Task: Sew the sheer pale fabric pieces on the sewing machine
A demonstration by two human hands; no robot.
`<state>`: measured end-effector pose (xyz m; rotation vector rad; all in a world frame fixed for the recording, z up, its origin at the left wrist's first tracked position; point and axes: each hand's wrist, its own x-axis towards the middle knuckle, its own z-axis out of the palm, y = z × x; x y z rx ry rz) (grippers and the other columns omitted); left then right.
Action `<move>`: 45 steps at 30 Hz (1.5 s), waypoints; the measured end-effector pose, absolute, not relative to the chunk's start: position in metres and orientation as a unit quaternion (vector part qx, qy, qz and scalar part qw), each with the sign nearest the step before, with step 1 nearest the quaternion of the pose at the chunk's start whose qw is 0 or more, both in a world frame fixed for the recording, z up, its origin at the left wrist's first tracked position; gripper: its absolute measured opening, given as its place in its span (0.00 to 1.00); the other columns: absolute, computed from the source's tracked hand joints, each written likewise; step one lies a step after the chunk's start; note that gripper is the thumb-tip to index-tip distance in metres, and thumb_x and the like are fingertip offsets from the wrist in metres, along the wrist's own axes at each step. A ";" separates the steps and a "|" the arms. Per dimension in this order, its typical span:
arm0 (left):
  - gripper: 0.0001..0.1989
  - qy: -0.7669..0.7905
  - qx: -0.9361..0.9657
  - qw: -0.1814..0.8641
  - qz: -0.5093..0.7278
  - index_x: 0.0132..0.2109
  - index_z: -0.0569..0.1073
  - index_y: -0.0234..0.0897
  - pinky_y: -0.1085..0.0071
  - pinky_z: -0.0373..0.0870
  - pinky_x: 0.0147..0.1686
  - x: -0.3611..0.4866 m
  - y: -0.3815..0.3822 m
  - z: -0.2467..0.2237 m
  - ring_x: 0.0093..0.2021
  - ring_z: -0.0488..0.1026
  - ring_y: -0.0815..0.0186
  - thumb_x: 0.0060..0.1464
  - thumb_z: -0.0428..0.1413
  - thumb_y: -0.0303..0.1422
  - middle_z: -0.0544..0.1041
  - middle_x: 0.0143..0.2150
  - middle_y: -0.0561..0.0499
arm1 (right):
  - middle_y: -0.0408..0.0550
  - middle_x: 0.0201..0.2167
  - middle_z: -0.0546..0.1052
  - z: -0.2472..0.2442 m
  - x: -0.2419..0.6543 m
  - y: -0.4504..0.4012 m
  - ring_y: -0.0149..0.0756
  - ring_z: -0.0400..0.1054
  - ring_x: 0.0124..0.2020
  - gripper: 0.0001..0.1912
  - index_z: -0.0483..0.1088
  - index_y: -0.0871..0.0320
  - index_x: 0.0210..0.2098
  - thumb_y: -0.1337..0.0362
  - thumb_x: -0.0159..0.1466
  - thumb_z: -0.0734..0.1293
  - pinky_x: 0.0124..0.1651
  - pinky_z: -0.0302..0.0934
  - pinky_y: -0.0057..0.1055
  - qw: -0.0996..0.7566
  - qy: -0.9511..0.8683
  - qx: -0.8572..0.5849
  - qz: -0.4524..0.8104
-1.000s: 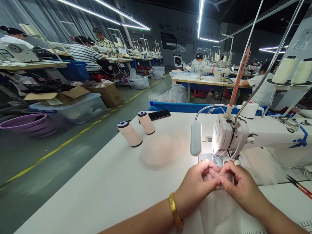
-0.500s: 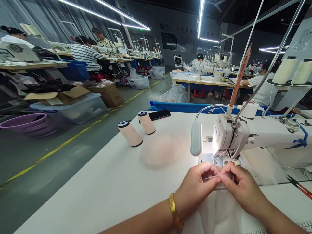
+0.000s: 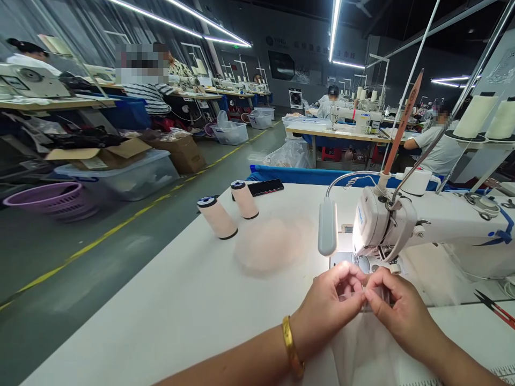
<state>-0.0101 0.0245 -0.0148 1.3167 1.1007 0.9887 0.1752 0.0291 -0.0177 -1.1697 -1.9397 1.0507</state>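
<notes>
Just in front of the needle area of a white sewing machine [image 3: 368,220], my two hands meet fingertip to fingertip. My left hand [image 3: 332,300], with a gold bangle [image 3: 292,346] at the wrist, pinches a sheer pale fabric [image 3: 364,351]. My right hand [image 3: 396,305] pinches the same fabric right beside it, thumbs nearly touching. The fabric hangs down from the fingers over the table front. Its pinched edge is mostly hidden by my fingers. A lit lamp [image 3: 327,228] hangs left of the machine head.
On the white table [image 3: 161,321] stand two pale thread cones [image 3: 218,219], near a black phone [image 3: 265,187] and a sheer fabric heap [image 3: 273,246]. Red-handled snips [image 3: 497,310] lie at right, with a ruler [image 3: 502,371] at the front edge. Co-workers sit at machines beyond.
The hands stay together at the same spot, fingers still pinching the fabric. My left fingers have curled in slightly around its edge. The whole view has shifted a little.
</notes>
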 end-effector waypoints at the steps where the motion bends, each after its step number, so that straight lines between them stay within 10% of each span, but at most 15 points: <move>1: 0.11 0.461 0.556 0.553 0.417 0.39 0.75 0.36 0.69 0.70 0.33 -0.010 0.025 -0.014 0.32 0.71 0.65 0.50 0.62 0.38 0.75 0.31 0.52 | 0.40 0.29 0.68 -0.018 0.175 0.029 0.34 0.60 0.30 0.16 0.66 0.53 0.32 0.52 0.73 0.62 0.33 0.56 0.30 0.320 -0.737 -0.445 0.397; 21: 0.14 0.435 0.534 0.600 0.407 0.35 0.71 0.37 0.66 0.71 0.38 -0.017 0.027 -0.014 0.38 0.75 0.59 0.53 0.62 0.43 0.78 0.36 0.49 | 0.44 0.41 0.74 -0.024 0.180 0.034 0.38 0.66 0.37 0.15 0.70 0.50 0.48 0.48 0.72 0.63 0.39 0.61 0.33 0.295 -0.708 -0.450 0.458; 45: 0.17 0.420 0.657 0.517 0.353 0.33 0.73 0.37 0.68 0.69 0.39 -0.021 0.019 -0.006 0.39 0.72 0.61 0.56 0.62 0.47 0.77 0.38 0.49 | 0.40 0.32 0.66 0.004 0.184 0.021 0.35 0.60 0.34 0.20 0.64 0.54 0.34 0.45 0.71 0.66 0.36 0.54 0.30 0.277 -0.673 -0.441 0.525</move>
